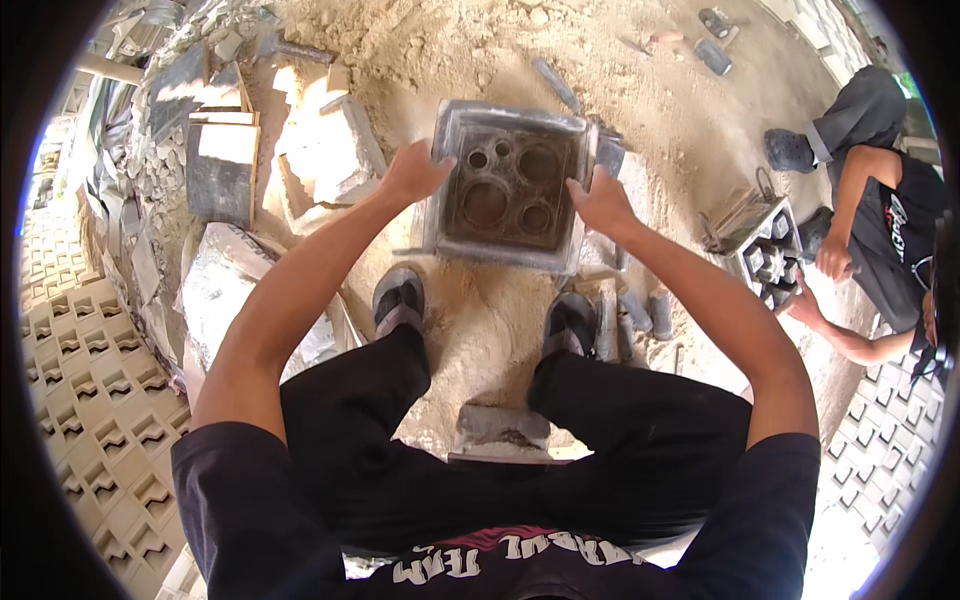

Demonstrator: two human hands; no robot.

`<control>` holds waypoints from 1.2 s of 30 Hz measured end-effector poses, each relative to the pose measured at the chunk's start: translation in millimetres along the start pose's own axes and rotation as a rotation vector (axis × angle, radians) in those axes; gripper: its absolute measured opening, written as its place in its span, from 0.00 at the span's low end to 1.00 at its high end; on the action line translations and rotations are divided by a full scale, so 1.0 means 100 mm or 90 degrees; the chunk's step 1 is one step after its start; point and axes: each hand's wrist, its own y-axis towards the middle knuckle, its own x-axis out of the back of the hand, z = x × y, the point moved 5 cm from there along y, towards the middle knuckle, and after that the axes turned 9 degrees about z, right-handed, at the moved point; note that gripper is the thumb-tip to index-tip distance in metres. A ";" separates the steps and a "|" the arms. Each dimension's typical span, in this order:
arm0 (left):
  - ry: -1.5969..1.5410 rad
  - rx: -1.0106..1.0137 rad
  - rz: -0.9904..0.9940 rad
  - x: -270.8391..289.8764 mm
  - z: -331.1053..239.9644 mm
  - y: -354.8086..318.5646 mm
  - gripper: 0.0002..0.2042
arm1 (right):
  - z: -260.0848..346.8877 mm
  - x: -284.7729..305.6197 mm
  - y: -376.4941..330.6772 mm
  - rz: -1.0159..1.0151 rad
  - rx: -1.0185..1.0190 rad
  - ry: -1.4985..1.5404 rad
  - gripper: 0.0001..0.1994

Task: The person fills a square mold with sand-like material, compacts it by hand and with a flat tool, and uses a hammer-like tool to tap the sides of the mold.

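1. our left hand (415,172) is closed on the left side of the square box (512,188), thumb laid over its rim; the remaining fingers are hidden, so we cannot tell how far they wrap.
2. our right hand (603,203) holds the opposite side of the box, thumb reaching over the rim toward the inside.
3. the box is between our hands, ahead of our feet, its dusty inner face showing five round openings of mixed sizes (whether it rests on the ground or hangs just above it, we cannot tell).
4. we judge the step in hand to be steadying or shifting the box with both hands; the next move would call for an even pull from both sides, so that it does not tip.
5. nearest the box, a dark bar (556,84) lies beyond its far edge, and cylindrical pieces (635,312) sit near its close right corner.
6. farther out, boards (222,165) lie left of the box, with a hammer-like tool (295,48) beyond them.
7. well to the right of the box, a co-worker's hands (833,260) are at a mould with star-shaped parts (772,262).
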 end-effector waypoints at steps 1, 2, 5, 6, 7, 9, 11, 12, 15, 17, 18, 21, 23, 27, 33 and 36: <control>-0.002 -0.023 -0.015 -0.01 -0.02 0.00 0.28 | 0.01 0.03 0.00 0.035 -0.016 0.018 0.27; -0.012 -0.023 -0.015 -0.04 -0.02 -0.02 0.28 | -0.02 -0.02 -0.02 0.031 -0.021 0.000 0.27; -0.040 -0.026 -0.060 -0.12 -0.02 0.05 0.27 | -0.09 -0.08 0.02 0.003 -0.024 -0.028 0.26; -0.047 -0.020 -0.096 -0.16 -0.03 0.06 0.28 | -0.07 -0.09 0.03 -0.005 -0.022 -0.015 0.26; -0.053 -0.015 -0.133 -0.18 -0.02 0.06 0.28 | -0.05 -0.11 0.04 -0.012 -0.021 -0.002 0.26; -0.094 0.037 -0.071 -0.21 -0.01 0.05 0.30 | -0.01 -0.18 -0.08 -0.017 -0.012 0.021 0.25; -0.119 0.053 -0.058 -0.28 -0.03 -0.02 0.30 | -0.08 -0.30 -0.18 -0.051 0.045 0.043 0.23; -0.119 0.045 -0.077 -0.31 -0.04 -0.07 0.28 | -0.09 -0.34 -0.23 -0.045 0.032 0.053 0.22; -0.133 0.029 -0.088 -0.32 -0.04 -0.03 0.26 | -0.12 -0.38 -0.20 -0.057 0.016 0.082 0.21; -0.151 0.022 -0.089 -0.41 -0.02 -0.06 0.24 | -0.15 -0.44 -0.24 -0.061 -0.001 0.066 0.21; -0.159 0.008 -0.114 -0.43 -0.02 -0.08 0.23 | -0.14 -0.43 -0.26 -0.066 -0.004 0.065 0.21; -0.180 -0.021 -0.162 -0.45 -0.01 -0.10 0.23 | -0.10 -0.42 -0.24 -0.078 0.002 0.071 0.20; -0.192 -0.028 -0.162 -0.44 0.02 -0.10 0.23 | -0.09 -0.42 -0.24 -0.079 0.005 0.066 0.20; -0.200 -0.034 -0.140 -0.46 0.03 -0.02 0.24 | -0.11 -0.42 -0.23 -0.064 -0.002 0.075 0.24; -0.183 -0.046 -0.163 -0.45 0.03 -0.02 0.24 | -0.11 -0.41 -0.21 -0.058 -0.005 0.096 0.25; -0.187 -0.040 -0.155 -0.46 0.03 -0.02 0.24 | -0.13 -0.41 -0.20 -0.045 -0.014 0.106 0.24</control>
